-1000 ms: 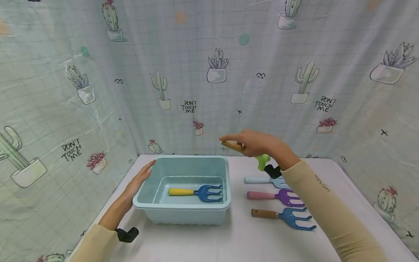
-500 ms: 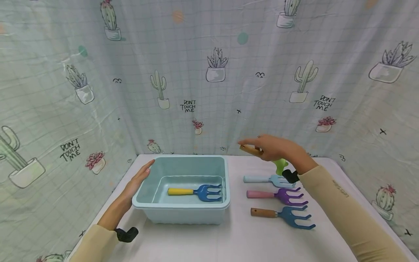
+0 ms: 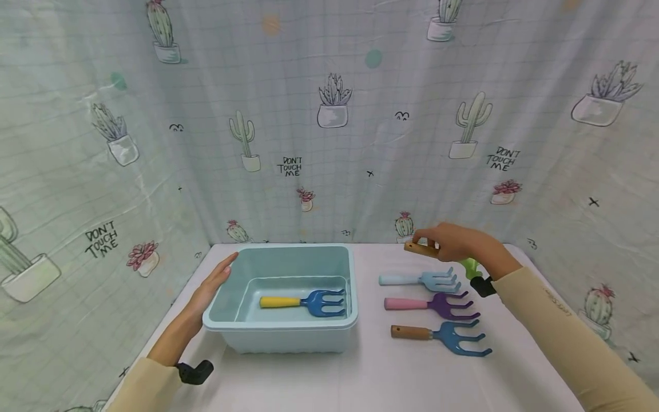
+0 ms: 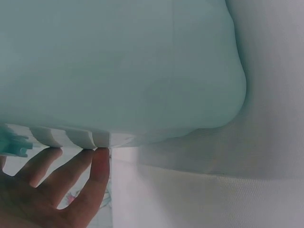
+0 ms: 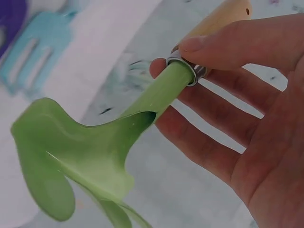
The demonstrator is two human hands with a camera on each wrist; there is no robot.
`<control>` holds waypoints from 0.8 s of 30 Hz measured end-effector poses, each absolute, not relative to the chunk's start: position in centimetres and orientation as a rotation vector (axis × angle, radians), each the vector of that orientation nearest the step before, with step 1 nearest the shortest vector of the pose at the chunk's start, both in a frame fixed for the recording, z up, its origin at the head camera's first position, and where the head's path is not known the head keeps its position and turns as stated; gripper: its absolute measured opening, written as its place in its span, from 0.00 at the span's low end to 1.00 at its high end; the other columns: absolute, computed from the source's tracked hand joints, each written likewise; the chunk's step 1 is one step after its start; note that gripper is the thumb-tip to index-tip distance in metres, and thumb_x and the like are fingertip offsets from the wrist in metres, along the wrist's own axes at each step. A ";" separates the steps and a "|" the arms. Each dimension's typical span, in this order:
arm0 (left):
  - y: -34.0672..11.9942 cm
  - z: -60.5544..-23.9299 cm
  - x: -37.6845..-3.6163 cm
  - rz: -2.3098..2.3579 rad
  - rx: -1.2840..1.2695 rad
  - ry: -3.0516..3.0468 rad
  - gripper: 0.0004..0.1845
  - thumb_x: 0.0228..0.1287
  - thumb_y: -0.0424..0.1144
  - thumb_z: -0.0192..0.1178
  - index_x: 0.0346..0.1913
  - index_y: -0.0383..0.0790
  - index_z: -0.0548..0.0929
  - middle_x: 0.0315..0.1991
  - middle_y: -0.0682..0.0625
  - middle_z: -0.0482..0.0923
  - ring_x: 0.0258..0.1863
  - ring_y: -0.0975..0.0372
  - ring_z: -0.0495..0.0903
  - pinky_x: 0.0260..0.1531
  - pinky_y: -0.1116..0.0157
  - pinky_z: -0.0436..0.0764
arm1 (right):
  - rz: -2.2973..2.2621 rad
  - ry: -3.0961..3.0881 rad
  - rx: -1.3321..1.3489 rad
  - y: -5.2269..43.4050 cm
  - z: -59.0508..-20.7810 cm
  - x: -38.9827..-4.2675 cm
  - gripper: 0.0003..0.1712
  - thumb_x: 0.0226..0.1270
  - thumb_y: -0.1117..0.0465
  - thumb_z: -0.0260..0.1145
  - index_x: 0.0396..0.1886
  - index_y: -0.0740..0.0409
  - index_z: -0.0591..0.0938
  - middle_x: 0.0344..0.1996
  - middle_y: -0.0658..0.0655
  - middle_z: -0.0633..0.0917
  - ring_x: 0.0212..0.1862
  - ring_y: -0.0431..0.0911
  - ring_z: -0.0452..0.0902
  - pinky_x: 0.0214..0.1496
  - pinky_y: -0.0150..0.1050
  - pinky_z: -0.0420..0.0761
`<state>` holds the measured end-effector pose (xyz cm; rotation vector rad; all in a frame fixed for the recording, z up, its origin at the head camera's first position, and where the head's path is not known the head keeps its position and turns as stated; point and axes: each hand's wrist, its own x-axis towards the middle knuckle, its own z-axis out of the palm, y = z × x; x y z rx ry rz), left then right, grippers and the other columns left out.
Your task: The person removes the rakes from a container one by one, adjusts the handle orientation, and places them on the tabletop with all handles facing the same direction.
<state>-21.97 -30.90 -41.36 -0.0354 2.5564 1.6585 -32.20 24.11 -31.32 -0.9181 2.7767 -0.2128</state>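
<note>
My right hand [image 3: 453, 242] pinches a green hand fork [image 5: 95, 147] between thumb and fingers, near the metal collar of its wooden handle [image 3: 421, 249]. It hovers over the table's far right side, behind a row of hand forks. In the head view, part of the green head is hidden by the wrist. My left hand [image 3: 205, 289] lies along the left side of a light blue plastic basin [image 3: 278, 326], its fingertips [image 4: 100, 154] touching the outside below the rim. Inside the basin lies a blue hand fork with a yellow handle [image 3: 280, 302].
Right of the basin, three hand forks lie side by side, handles to the left: light blue [image 3: 401, 280], purple with a pink handle [image 3: 407, 304], blue with a brown handle [image 3: 412, 332]. A cactus-printed curtain [image 3: 334, 171] encloses the white table [image 3: 370, 377] behind and at the sides.
My right hand has moved right and downward with the green hand fork, uncovering the light blue and purple forks. My left hand stays at the basin. The head view has shifted slightly.
</note>
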 end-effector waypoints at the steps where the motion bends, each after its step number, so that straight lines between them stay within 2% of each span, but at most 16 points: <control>1: -30.9 -41.3 -22.0 1.663 -0.030 2.553 0.35 0.82 0.65 0.31 0.84 0.64 0.42 0.87 0.47 0.36 0.84 0.39 0.43 0.75 0.33 0.56 | -0.219 2.772 -0.906 24.7 -31.7 -32.3 0.28 0.60 0.76 0.66 0.59 0.52 0.81 0.42 0.57 0.88 0.38 0.47 0.79 0.38 0.41 0.85; 5: -30.9 -41.3 -22.0 1.670 -0.019 2.542 0.35 0.82 0.65 0.30 0.85 0.63 0.42 0.87 0.46 0.35 0.84 0.39 0.42 0.75 0.33 0.56 | -0.231 2.771 -0.850 27.4 -33.5 -32.7 0.24 0.59 0.74 0.69 0.55 0.53 0.83 0.41 0.55 0.88 0.39 0.46 0.79 0.40 0.42 0.87; 15: -30.9 -41.1 -22.3 1.663 -0.017 2.570 0.35 0.81 0.66 0.32 0.84 0.64 0.43 0.87 0.47 0.37 0.84 0.39 0.43 0.74 0.33 0.57 | -0.307 2.768 -0.698 34.2 -36.4 -32.9 0.24 0.54 0.77 0.69 0.51 0.56 0.85 0.40 0.56 0.87 0.39 0.47 0.77 0.41 0.43 0.86; 24: -30.9 -41.3 -22.2 1.671 -0.032 2.556 0.35 0.81 0.65 0.31 0.84 0.64 0.42 0.86 0.46 0.37 0.84 0.38 0.45 0.74 0.34 0.59 | -0.305 2.802 -0.575 38.4 -40.5 -32.9 0.19 0.59 0.76 0.68 0.47 0.54 0.86 0.38 0.57 0.86 0.40 0.49 0.76 0.46 0.50 0.87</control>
